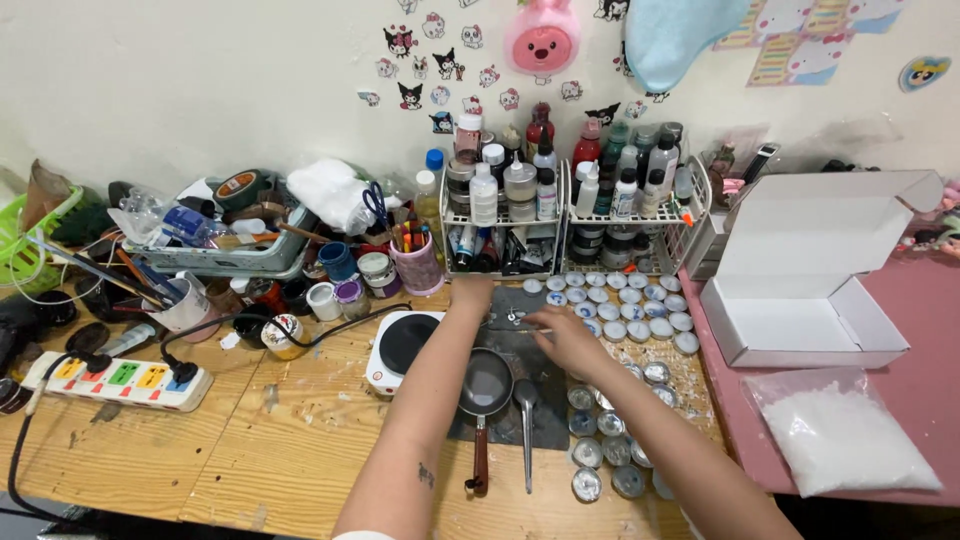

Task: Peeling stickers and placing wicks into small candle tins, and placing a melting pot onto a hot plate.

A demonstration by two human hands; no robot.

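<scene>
Tins (615,310) sit in rows, far right; right hand (565,338) pinches something thin, left hand (471,297) unclear, pan (486,383) looks empty.

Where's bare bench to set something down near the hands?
Free: the wooden bench in front of the power strip, left of the small pan, and pink table right of the white box. Crowded: tin cups by the right hand, jars behind the hot plate, around the left hand.
</scene>
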